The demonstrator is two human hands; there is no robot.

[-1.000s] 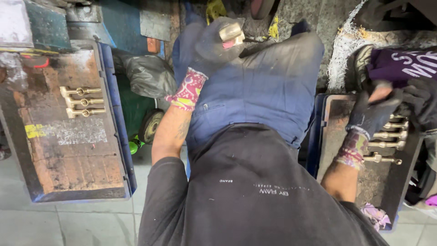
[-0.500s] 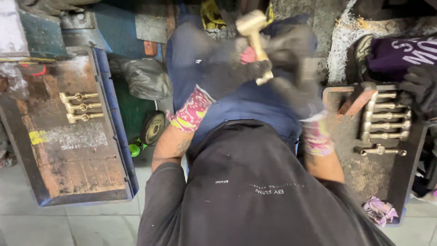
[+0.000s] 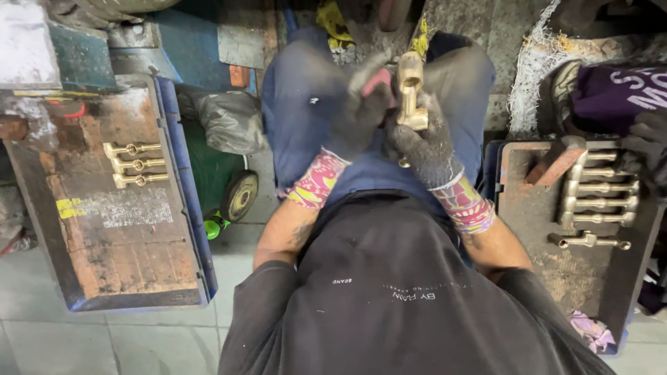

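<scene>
While we sit with our knees apart, both gloved hands meet over our lap on one brass fitting [image 3: 410, 94]. Our right hand [image 3: 425, 142] is clamped round its lower stem, fingers wrapped tight, and our left hand [image 3: 358, 111] closes on it from the left side at about mid-height, thumb and fingers pressed to the body; that hand is somewhat blurred, so we cannot tell its exact grip. The fitting stands nearly upright above our right hand, long axis running away from us, with its broad collared head at the far end and a short stub showing below the right fist. We judge it solid cast metal: heavy for its size, fully stiff, not fragile, and smooth enough to slip in dusty gloves, so the narrow stem and the shoulder under the head look like the surest places to hold it. Well to the left of our left hand, three like fittings [image 3: 135, 165] lie side by side on a rusty tray [image 3: 125, 236]. To the right of our right hand, another tray [image 3: 535, 229] carries a row of greyer fittings [image 3: 601, 201], with another person's dark glove [image 3: 649, 149] at its far edge.
</scene>
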